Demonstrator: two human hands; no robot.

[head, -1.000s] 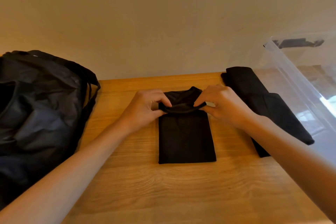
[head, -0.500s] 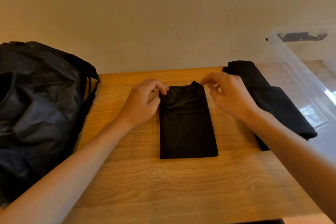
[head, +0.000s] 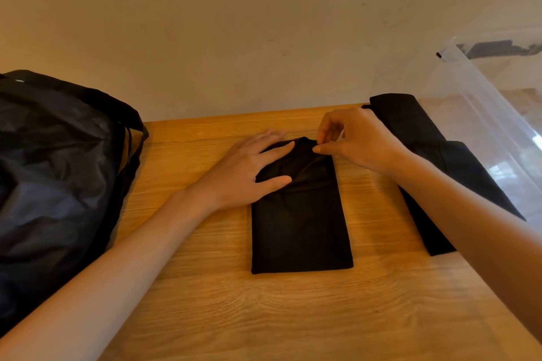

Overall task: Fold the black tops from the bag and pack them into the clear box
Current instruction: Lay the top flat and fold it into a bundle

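The folded black top lies mid table, soft, light and floppy. My left hand presses its ten o'clock corner, fingers spread flat; my right hand pinches the collar edge at twelve. I'd lift it from underneath, supporting both sides.

a plain cream wall rises behind a light wooden table in warm light.

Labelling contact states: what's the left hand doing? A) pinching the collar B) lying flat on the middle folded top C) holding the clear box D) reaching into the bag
B: the left hand lies flat on the folded top; the right hand pinches its far edge.
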